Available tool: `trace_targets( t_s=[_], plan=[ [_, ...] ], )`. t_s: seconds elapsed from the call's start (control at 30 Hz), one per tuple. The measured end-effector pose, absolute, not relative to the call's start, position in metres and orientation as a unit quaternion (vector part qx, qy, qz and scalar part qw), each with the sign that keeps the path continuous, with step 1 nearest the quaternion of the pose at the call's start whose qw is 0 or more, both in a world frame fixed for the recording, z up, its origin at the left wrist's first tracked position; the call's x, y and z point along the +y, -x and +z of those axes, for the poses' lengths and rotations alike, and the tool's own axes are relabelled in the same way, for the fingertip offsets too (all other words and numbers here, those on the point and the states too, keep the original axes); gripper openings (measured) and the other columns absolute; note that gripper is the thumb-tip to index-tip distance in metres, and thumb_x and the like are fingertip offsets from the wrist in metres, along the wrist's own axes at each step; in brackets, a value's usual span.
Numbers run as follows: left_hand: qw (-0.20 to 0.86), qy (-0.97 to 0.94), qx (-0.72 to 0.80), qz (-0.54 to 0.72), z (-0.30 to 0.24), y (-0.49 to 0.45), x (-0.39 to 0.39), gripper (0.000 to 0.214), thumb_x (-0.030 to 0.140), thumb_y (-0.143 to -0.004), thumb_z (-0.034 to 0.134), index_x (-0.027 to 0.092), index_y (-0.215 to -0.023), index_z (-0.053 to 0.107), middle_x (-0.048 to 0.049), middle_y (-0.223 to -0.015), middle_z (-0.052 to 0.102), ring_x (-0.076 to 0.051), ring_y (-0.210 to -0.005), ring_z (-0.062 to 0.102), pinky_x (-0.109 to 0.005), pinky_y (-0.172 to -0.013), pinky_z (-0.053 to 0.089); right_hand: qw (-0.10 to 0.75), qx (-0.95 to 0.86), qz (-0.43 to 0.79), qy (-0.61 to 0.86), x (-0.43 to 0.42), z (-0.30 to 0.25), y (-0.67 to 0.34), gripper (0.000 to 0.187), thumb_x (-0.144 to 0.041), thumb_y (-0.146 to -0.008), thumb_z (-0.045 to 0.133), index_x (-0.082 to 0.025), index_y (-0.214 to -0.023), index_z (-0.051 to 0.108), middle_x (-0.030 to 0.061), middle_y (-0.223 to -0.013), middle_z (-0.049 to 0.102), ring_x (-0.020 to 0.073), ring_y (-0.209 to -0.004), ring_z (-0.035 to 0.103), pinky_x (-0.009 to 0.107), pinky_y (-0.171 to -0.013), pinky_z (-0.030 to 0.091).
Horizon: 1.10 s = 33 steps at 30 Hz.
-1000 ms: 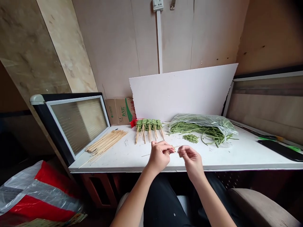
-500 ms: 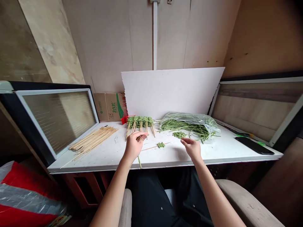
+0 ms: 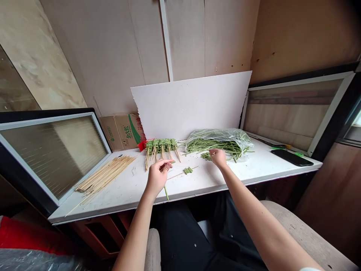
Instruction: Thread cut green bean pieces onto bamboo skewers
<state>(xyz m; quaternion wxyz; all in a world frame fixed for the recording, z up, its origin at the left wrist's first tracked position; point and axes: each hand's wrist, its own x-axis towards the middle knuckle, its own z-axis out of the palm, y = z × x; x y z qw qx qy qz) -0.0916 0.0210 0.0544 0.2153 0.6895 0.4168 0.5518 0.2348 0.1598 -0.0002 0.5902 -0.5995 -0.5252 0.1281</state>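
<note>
Mid-frame, the left hand [image 3: 158,174] is pinching a green bean [image 3: 166,193]; the right hand [image 3: 218,158], grip unclear, is best picking bean segments [image 3: 206,156] singly.

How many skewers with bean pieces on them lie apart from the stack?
1: the loaded skewer on the white table, between the left hand and the right hand. Any beneath the hands would be hidden.

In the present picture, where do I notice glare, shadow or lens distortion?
Head view: pale glare on the plastic bag; head view: soft shading on the table near the right hand; head view: upper right corner darkened, and the right forearm looks stretched toward the edge, probably wide-lens distortion.
</note>
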Motion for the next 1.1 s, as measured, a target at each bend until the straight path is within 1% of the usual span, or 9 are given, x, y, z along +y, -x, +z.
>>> trace_targets(
  t_s=[0.17,0.23,0.3,0.37,0.43,0.57,0.73,0.9,1.1],
  plan=[
    [0.26,-0.679,0.407,0.554,0.058,0.088,0.017,0.033,0.045,-0.098,0.063,0.017,-0.106,0.081,-0.0074,-0.083,0.075,-0.015,-0.069,0.064,-0.026,-0.065,0.053,0.606,-0.536,0.169,0.563,0.121,-0.002,-0.196,0.027,-0.031,-0.087,0.066,-0.014,-0.099,0.081,0.0156,-0.103,0.081,0.0266,-0.095,0.073,0.04,-0.09,0.056],
    [0.286,-0.678,0.397,0.549,0.059,0.086,0.015,0.034,0.046,-0.097,0.064,0.017,-0.106,0.08,-0.0073,-0.083,0.075,-0.013,-0.063,0.059,-0.025,-0.061,0.051,0.642,-0.539,0.212,0.502,0.094,0.002,-0.174,0.03,-0.036,-0.089,0.067,-0.016,-0.107,0.081,0.0137,-0.109,0.081,0.0256,-0.099,0.073,0.038,-0.091,0.056],
    [0.314,-0.679,0.387,0.539,0.062,0.084,0.012,0.034,0.045,-0.096,0.066,0.016,-0.109,0.079,-0.0074,-0.084,0.075,-0.012,-0.062,0.058,-0.025,-0.062,0.052,0.669,-0.54,0.268,0.434,0.064,0.01,-0.155,0.033,-0.043,-0.09,0.07,-0.017,-0.108,0.08,0.0128,-0.104,0.081,0.0261,-0.099,0.073,0.038,-0.088,0.056],
    [0.335,-0.677,0.386,0.53,0.064,0.082,0.008,0.036,0.043,-0.095,0.068,0.015,-0.117,0.076,-0.0073,-0.084,0.076,-0.012,-0.061,0.058,-0.026,-0.063,0.053,0.656,-0.574,0.325,0.366,0.036,0.022,-0.141,0.039,-0.049,-0.094,0.067,-0.019,-0.115,0.078,0.0107,-0.097,0.081,0.0255,-0.097,0.073,0.037,-0.083,0.056],
    [0.344,-0.676,0.39,0.522,0.067,0.078,0.004,0.042,0.041,-0.093,0.072,0.015,-0.126,0.072,-0.0073,-0.085,0.077,-0.011,-0.06,0.057,-0.026,-0.064,0.053,0.609,-0.641,0.353,0.306,0.014,0.032,-0.134,0.042,-0.049,-0.09,0.074,-0.023,-0.124,0.075,0.0091,-0.102,0.08,0.0249,-0.099,0.072,0.035,-0.082,0.054],
    [0.359,-0.683,0.392,0.5,0.07,0.068,-0.005,0.048,0.036,-0.087,0.077,0.016,-0.13,0.069,-0.0069,-0.088,0.079,-0.012,-0.06,0.058,-0.027,-0.066,0.053,0.572,-0.688,0.321,0.311,-0.004,0.038,-0.133,0.043,-0.045,-0.082,0.086,-0.025,-0.118,0.077,0.0066,-0.097,0.079,0.0231,-0.093,0.07,0.034,-0.075,0.05],
    [0.355,-0.708,0.393,0.468,0.073,0.056,-0.018,0.043,0.03,-0.086,0.076,0.02,-0.127,0.072,-0.0049,-0.088,0.079,-0.012,-0.061,0.057,-0.028,-0.069,0.052,0.593,-0.694,0.28,0.299,-0.005,0.034,-0.143,0.021,-0.045,-0.09,0.079,-0.025,-0.097,0.082,0.0061,-0.09,0.077,0.0215,-0.085,0.067,0.035,-0.073,0.048],
    [0.322,-0.736,0.396,0.444,0.078,0.05,-0.028,0.044,0.024,-0.089,0.07,0.024,-0.133,0.07,-0.002,-0.087,0.079,-0.013,-0.062,0.06,-0.029,-0.073,0.054,0.582,-0.71,0.285,0.277,-0.012,0.038,-0.149,0.026,-0.041,-0.084,0.086,-0.027,-0.105,0.081,0.005,-0.094,0.076,0.0216,-0.088,0.066,0.035,-0.076,0.049],
    [0.273,-0.757,0.413,0.426,0.081,0.049,-0.031,0.045,0.02,-0.09,0.069,0.025,-0.135,0.069,-0.0008,-0.087,0.08,-0.014,-0.065,0.066,-0.029,-0.077,0.055,0.61,-0.698,0.267,0.263,-0.013,0.038,-0.141,0.013,-0.038,-0.091,0.078,-0.025,-0.093,0.081,0.0056,-0.088,0.075,0.0215,-0.084,0.065,0.035,-0.073,0.049]
  ],
)
